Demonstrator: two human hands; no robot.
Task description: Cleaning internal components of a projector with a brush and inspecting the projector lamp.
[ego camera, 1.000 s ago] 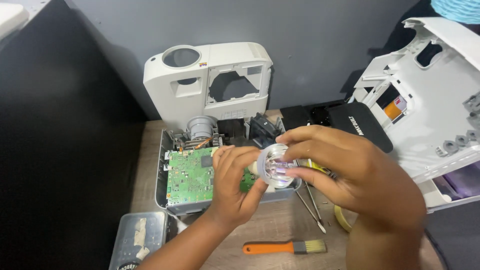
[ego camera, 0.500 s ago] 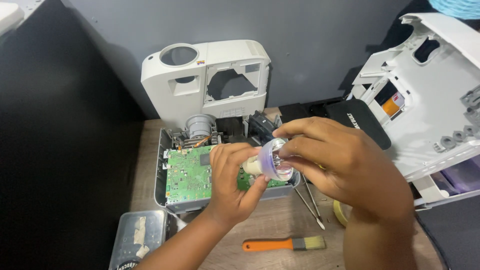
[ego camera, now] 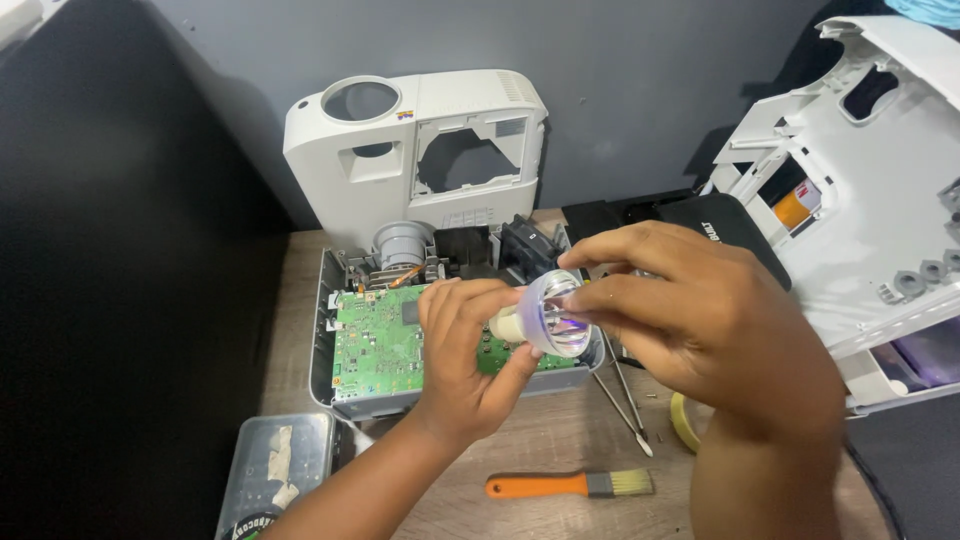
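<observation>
Both of my hands hold a small projector lamp bulb (ego camera: 548, 318) with a shiny reflector cup and a white ceramic base. My left hand (ego camera: 468, 358) grips the white base from below. The fingers of my right hand (ego camera: 700, 315) pinch the rim of the reflector. The bulb hovers over an opened projector (ego camera: 345, 385), whose green circuit board (ego camera: 378, 340) lies bare beside a grey lens (ego camera: 402, 243) at its back.
The projector's white top cover (ego camera: 420, 150) leans against the grey wall. Another white casing (ego camera: 880, 190) stands at the right. On the wooden table lie an orange-handled brush (ego camera: 570, 485), metal tweezers (ego camera: 622, 398), a yellow tape roll (ego camera: 684, 422) and a clear plastic box (ego camera: 275, 470).
My hands have turned the bulb a little, and its reflector opening now faces more to the right and toward me. The hands stay over the projector.
</observation>
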